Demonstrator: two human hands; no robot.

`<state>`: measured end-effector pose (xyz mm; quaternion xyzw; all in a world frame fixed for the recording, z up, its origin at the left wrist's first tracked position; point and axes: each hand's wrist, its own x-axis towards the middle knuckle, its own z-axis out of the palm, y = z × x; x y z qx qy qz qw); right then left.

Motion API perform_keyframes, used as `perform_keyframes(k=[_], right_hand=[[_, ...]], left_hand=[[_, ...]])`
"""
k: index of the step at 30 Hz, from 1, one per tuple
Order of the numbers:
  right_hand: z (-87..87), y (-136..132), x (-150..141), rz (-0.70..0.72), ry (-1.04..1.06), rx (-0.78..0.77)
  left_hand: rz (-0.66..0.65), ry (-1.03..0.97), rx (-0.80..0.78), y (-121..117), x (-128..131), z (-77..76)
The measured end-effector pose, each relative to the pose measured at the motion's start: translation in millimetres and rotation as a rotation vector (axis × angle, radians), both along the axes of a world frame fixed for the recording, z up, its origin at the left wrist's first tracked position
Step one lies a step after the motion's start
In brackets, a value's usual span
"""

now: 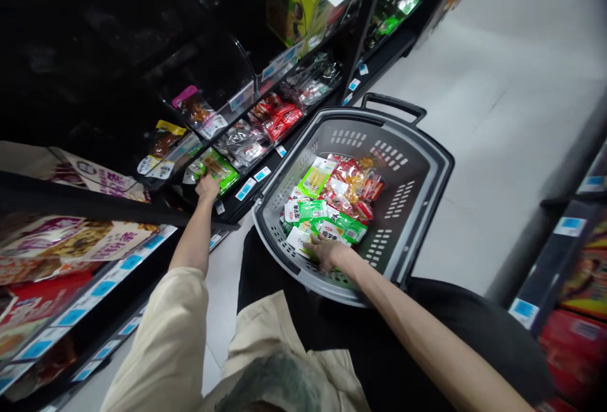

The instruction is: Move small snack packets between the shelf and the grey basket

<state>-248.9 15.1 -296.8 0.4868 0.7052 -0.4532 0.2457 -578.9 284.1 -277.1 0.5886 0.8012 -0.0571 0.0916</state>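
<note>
In the head view, my left hand (pixel 207 186) reaches to the lower shelf, its fingers curled at the edge of a green snack packet (pixel 224 170). My right hand (pixel 328 253) is inside the grey shopping basket (pixel 411 140). Its fingers are apart and rest against green-and-white snack packets (pixel 349 226) near the basket's front wall. Behind those lie a yellow-green packet (pixel 317 176) and several red clear-fronted packets (pixel 353 184). The fingertips of both hands are partly hidden.
Red packets (pixel 279 120) and silvery packets (pixel 243 143) fill neighbouring shelf slots. A yellow-green box (pixel 296 11) stands on the shelf above. At the left, large bags (pixel 90 238) lie on a shelf with price tags. Another shelf (pixel 550 260) borders the aisle floor (pixel 488 165) on the right.
</note>
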Motion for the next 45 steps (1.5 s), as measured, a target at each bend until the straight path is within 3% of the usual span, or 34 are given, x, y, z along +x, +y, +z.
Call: perform_keyframes(k=[6, 10, 14, 18, 20, 22, 24, 26, 29, 33, 39, 43, 45], right_hand=[[3.0, 7.7, 0.3, -0.013, 0.011, 0.021], [9.1, 14.6, -4.1, -0.009, -0.010, 0.037], [19.4, 23.2, -9.9, -0.018, -0.043, 0.072], [28.8, 27.1, -10.9, -0.011, -0.096, 0.134], [31.9, 27.5, -8.9, 0.013, -0.122, 0.149], [34.3, 28.4, -5.3, 0.026, -0.123, 0.150], [36.2, 30.6, -0.3, 0.025, -0.107, 0.144], [37.9, 34.0, 5.4, -0.001, -0.072, 0.127], [39.9, 40.2, 13.4, -0.113, 0.036, 0.144], [43.4, 49.4, 21.0, -0.307, 0.169, 0.338], [61.3, 63.5, 30.0, -0.736, 0.477, 0.627], [70.5, 68.6, 33.1, -1.147, 0.739, 0.693], [70.2, 69.7, 32.3, -1.278, 0.870, 0.674]], left_hand=[[-0.011, 0.023, -0.073, 8.1, 2.8, 12.0], [-0.071, -0.012, 0.036, -3.1, 20.8, 24.6], [-0.204, -0.194, 0.265, -42.7, 47.2, 49.0], [-0.364, -0.425, 0.535, -112.5, 87.8, 75.5], [-0.509, -0.509, 0.586, -147.1, 116.0, 81.0], [-0.763, -0.537, 0.477, -171.3, 144.7, 79.7], [-1.047, -0.480, 0.295, -182.4, 166.7, 74.7], [-1.199, -0.408, 0.183, -183.8, 177.6, 69.9], [-1.085, -0.429, 0.253, -179.5, 177.1, 66.8], [-0.930, -0.586, 0.343, -176.7, 170.8, 67.6], [-0.866, -0.727, 0.344, -179.8, 172.0, 69.5], [-0.906, -0.797, 0.226, -180.6, 172.3, 74.1], [-0.963, -0.771, 0.164, -180.6, 172.8, 76.8]])
